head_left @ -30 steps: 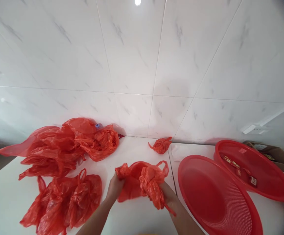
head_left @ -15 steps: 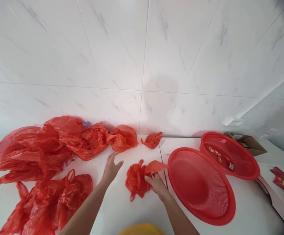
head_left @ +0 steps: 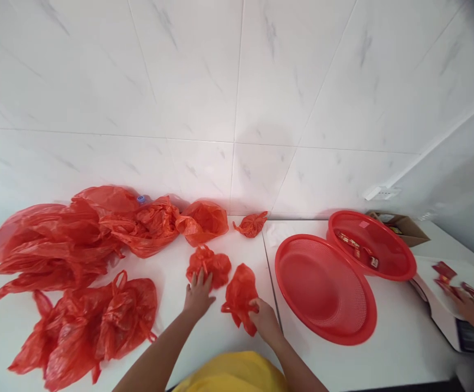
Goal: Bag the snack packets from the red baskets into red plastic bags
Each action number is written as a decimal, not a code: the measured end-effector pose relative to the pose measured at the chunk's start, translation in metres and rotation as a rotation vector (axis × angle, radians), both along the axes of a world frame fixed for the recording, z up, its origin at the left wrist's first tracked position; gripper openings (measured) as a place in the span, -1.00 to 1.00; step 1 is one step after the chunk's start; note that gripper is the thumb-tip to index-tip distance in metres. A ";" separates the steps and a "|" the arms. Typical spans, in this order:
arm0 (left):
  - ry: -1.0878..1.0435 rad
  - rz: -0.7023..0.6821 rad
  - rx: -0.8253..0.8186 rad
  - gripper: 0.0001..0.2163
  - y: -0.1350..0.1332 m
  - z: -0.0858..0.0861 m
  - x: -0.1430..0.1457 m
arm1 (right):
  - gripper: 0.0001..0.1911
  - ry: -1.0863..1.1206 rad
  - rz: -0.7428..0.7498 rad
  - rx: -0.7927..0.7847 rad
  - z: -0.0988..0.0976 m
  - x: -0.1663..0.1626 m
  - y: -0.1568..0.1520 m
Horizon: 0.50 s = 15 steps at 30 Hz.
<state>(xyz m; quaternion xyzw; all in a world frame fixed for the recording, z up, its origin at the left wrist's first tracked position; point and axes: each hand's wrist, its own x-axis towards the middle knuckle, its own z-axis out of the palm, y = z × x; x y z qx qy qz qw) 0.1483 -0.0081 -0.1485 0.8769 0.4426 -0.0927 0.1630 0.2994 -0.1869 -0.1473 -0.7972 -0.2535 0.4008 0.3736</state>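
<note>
My left hand (head_left: 198, 296) lies with fingers spread on the near edge of a crumpled red plastic bag (head_left: 216, 269) on the white table. Beside it, my right hand (head_left: 265, 321) pinches the lower right part of another thin red plastic bag (head_left: 241, 288), which hangs loosely creased. The two bags are close together, with a narrow gap of table between them. Farther back sit a small knotted-looking red bag (head_left: 251, 224) and a rounder, puffed red bag (head_left: 203, 222). Whether anything is inside the bags cannot be made out.
Large heaps of red bags (head_left: 53, 239) cover the left side. To the right stand a red perforated basket (head_left: 322, 288) and a second red basket (head_left: 396, 245) with small packets. Another person's hand (head_left: 472, 313) touches red packets on a white scale (head_left: 437, 310). A cardboard box (head_left: 408, 231) stands behind.
My left hand has come down and right onto the crumpled bag, which now lies farther left and back. My right hand has drawn a separate bag apart from it.
</note>
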 end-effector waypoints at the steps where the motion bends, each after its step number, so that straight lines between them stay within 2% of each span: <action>1: -0.016 0.032 0.032 -0.32 0.007 0.005 0.006 | -0.83 -0.039 -0.025 0.018 0.001 0.001 -0.004; 2: -0.038 0.058 0.067 -0.34 0.012 0.011 0.011 | -0.89 -0.079 -0.048 0.039 0.003 0.002 -0.008; 5: -0.222 0.100 0.155 -0.43 0.011 0.035 0.023 | -0.89 -0.163 -0.104 0.111 0.014 0.006 -0.015; 7: -0.412 0.072 0.078 -0.50 -0.002 0.049 0.025 | -0.88 -0.156 -0.146 0.148 0.023 0.007 -0.016; 9: -0.522 0.004 -0.103 -0.59 -0.021 0.057 0.025 | -0.87 -0.124 -0.195 0.191 0.032 0.006 -0.014; 12: -0.510 -0.055 -0.298 -0.65 -0.051 0.055 0.021 | -0.83 -0.040 -0.223 0.295 0.049 0.003 -0.008; 15: -0.445 0.008 -0.348 -0.51 -0.065 0.043 0.016 | -0.83 0.075 -0.184 0.408 0.066 0.000 -0.004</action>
